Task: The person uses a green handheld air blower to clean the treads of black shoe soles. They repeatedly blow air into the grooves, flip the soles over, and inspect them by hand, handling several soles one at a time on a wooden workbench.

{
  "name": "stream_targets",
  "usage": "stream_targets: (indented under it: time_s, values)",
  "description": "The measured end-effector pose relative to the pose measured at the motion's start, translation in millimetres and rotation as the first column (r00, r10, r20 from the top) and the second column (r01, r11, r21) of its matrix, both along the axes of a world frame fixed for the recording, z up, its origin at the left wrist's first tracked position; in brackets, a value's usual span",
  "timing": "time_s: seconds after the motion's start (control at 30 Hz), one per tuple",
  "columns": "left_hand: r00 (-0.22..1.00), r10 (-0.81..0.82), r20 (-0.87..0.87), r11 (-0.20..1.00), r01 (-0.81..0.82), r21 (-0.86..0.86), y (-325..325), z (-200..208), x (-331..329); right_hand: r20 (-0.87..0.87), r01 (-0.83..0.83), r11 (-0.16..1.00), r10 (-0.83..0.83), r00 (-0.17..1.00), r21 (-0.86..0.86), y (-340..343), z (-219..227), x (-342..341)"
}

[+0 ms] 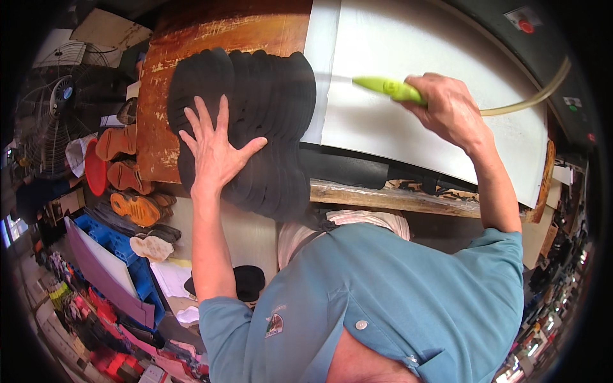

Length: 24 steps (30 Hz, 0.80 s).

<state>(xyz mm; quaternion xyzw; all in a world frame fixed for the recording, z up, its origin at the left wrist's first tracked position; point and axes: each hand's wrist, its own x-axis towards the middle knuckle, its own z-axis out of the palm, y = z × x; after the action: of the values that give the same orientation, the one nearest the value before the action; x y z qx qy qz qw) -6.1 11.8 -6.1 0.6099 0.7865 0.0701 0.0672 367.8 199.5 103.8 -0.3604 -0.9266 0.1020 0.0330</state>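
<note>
Fanned-out black sole-shaped sheets (271,121) lie overlapped in rows on a worn brown wooden board, their near end reaching past the table's front edge. My left hand (217,150) rests on the left part of them, fingers and thumb spread. To the right, my right hand (447,108) is wrapped round a lime-green air blow gun (386,88). The gun's thin nozzle points left at the sheets, apart from my left hand. A pale, clear hose (533,99) runs from behind my right hand toward the upper right.
A white board (408,137) covers the table's right side, above a shelf of dark scraps (421,185). At the left stand a fan (64,96), brown and orange shoe soles (135,207) and a blue crate (105,236). Loose black pieces (248,283) lie beside my left forearm.
</note>
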Motion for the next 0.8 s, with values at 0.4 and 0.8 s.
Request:
stream_targets:
  time_s: [0.4, 0.8]
  values:
    - [0.998, 0.05, 0.044, 0.997, -0.047, -0.06, 2, 5, -16, 0.02, -0.104, 0.983, 0.108, 0.994, -0.148, -25, 5, 43]
    - [0.994, 0.089, -0.056, 0.996, -0.089, 0.002, -8, -5, -43, 0.001, -0.123, 0.986, 0.124, 0.992, -0.109, -29, -1, 42]
